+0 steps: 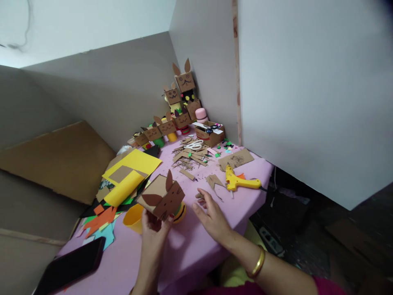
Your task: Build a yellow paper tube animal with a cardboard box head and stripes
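Observation:
My left hand (156,229) grips the lower side of a cardboard box head (167,200), which has two pointed ears and a drawn face with whiskers. The box is tilted, with its face toward me. A yellow cup with a dark wavy band (181,212) shows just behind its right side. Left of my left wrist lies a rolled yellow cup shape (133,219). My right hand (211,213) hovers to the right of the box, fingers apart, near a small brown scrap at the fingertips; whether it touches the scrap is unclear.
A yellow glue gun (242,183) lies at the right, near cardboard pieces (236,159). White scissors (194,145) rest on scraps. Finished box-headed figures (167,127) stand at the back beside a tool box (210,135). Colored paper (132,164) and a phone (72,266) are on the left.

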Demonstrator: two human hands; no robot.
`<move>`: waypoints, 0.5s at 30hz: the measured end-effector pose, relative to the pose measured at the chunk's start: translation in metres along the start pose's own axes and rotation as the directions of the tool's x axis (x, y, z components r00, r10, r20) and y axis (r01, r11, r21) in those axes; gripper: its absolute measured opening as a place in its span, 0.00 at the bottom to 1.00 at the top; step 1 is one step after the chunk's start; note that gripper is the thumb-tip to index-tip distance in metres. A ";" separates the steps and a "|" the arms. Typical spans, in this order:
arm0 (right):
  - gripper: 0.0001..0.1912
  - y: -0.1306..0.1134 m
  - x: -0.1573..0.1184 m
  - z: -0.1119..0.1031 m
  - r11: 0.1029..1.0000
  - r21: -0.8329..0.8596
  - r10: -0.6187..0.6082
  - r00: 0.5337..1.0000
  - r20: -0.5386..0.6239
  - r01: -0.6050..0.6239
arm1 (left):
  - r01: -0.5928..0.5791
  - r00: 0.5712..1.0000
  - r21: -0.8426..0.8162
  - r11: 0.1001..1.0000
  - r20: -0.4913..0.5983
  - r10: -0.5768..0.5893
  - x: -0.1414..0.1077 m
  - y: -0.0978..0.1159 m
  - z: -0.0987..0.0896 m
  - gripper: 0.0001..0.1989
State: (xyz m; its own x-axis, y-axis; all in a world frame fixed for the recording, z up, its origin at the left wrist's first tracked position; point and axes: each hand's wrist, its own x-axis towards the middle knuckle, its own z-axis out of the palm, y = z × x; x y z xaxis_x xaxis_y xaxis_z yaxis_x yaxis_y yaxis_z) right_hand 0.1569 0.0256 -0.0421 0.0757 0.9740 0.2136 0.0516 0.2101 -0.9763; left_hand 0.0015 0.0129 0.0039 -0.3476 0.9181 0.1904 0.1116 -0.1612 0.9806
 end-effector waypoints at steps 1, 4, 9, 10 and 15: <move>0.27 0.000 0.000 0.000 1.000 0.000 -0.007 1.000 -0.005 0.007 | 0.001 1.000 -0.001 1.000 0.000 -0.001 0.000 0.000 0.000 0.32; 0.27 0.002 0.001 0.000 1.000 -0.004 -0.027 1.000 -0.008 0.027 | 0.008 1.000 -0.006 1.000 0.004 -0.008 0.000 0.000 0.000 0.34; 0.27 0.004 0.000 0.001 0.999 -0.010 -0.037 0.999 -0.006 0.037 | 0.014 1.000 -0.029 0.999 0.001 -0.014 0.000 -0.007 -0.004 0.43; 0.27 0.002 0.000 0.001 0.999 -0.007 -0.042 0.999 -0.005 0.042 | 0.015 1.000 -0.037 0.999 -0.006 -0.015 0.000 -0.010 -0.005 0.47; 0.35 -0.019 0.000 -0.002 0.994 0.020 -0.107 0.994 0.027 0.107 | 0.025 1.000 -0.084 0.996 0.010 -0.024 -0.014 -0.026 -0.011 0.50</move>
State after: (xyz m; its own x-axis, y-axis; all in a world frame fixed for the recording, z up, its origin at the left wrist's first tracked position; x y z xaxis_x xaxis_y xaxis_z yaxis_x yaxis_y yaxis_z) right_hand 0.1574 0.0216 -0.0238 0.0428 0.9477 0.3163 0.0398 0.3147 -0.9483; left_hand -0.0068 -0.0001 -0.0241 -0.3413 0.9251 0.1666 0.0240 -0.1685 0.9854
